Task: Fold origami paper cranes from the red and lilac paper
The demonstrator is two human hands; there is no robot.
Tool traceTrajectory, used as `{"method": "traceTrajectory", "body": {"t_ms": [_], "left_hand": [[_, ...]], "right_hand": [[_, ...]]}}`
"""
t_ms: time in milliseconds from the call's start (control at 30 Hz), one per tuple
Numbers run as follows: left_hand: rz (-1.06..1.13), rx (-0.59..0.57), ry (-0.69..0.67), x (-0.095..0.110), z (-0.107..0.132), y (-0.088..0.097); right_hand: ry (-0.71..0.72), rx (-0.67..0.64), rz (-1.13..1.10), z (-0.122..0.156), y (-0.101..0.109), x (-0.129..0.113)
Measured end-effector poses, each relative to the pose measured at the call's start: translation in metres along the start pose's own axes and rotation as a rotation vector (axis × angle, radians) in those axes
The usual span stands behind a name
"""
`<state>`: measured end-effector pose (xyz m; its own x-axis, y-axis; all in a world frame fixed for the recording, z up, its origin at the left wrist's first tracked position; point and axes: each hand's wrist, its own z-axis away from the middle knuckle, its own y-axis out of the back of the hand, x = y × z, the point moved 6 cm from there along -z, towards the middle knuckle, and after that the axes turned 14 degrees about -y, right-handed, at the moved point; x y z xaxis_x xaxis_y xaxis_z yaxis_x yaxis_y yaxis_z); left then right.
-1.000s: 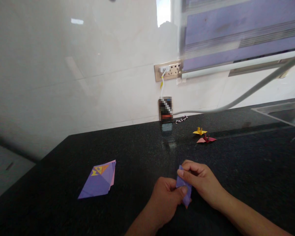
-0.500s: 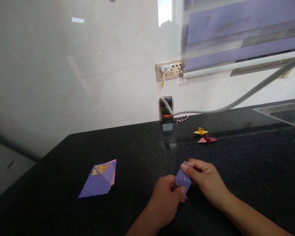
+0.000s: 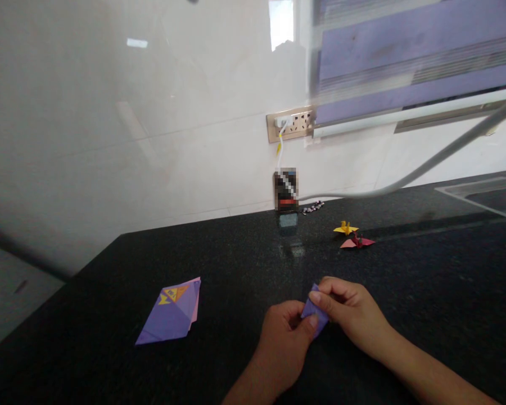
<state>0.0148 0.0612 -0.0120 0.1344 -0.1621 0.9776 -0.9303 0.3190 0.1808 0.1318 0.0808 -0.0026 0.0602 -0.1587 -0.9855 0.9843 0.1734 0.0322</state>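
A small folded purple paper [image 3: 312, 309] is pinched between both my hands just above the black stone counter [image 3: 88, 315]. My left hand [image 3: 284, 343] is closed, its thumb pressing the paper's lower edge. My right hand [image 3: 352, 315] is closed too, its fingertips gripping the paper's top. Most of the paper is hidden by my fingers. A larger folded purple and pink sheet [image 3: 171, 312] lies flat on the counter to the left, apart from my hands.
A yellow paper crane [image 3: 344, 228] and a red one [image 3: 356, 242] sit further back on the right. A phone [image 3: 286, 194] leans on the tiled wall, its white cable plugged into a socket strip [image 3: 290, 124]. A sink edge [image 3: 480, 188] shows at far right.
My hands have folded the purple paper down, so less of it shows below my left thumb. The view has shifted slightly; the other papers have not moved.
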Motion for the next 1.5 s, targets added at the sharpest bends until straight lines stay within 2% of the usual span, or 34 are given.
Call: {"method": "traceTrajectory", "body": {"t_ms": [167, 333, 667, 1067, 1233, 1500], "left_hand": [[0.074, 0.077, 0.030, -0.005, -0.003, 0.006], [0.130, 0.163, -0.004, 0.003, -0.004, 0.012], [0.232, 0.191, 0.027, 0.002, -0.003, 0.010], [0.274, 0.218, 0.079, -0.003, -0.004, 0.011], [0.292, 0.259, 0.085, -0.002, -0.003, 0.014], [0.359, 0.207, 0.087, 0.001, -0.005, 0.009]], "right_hand": [[-0.034, -0.099, 0.000, -0.001, -0.010, 0.005], [-0.028, -0.096, 0.055, 0.002, -0.012, 0.004], [-0.082, -0.111, 0.076, -0.001, -0.011, 0.007], [-0.060, -0.038, 0.122, -0.001, -0.009, 0.005], [-0.062, -0.110, 0.092, -0.001, -0.013, 0.006], [-0.063, -0.041, 0.080, -0.002, -0.009, 0.005]]}}
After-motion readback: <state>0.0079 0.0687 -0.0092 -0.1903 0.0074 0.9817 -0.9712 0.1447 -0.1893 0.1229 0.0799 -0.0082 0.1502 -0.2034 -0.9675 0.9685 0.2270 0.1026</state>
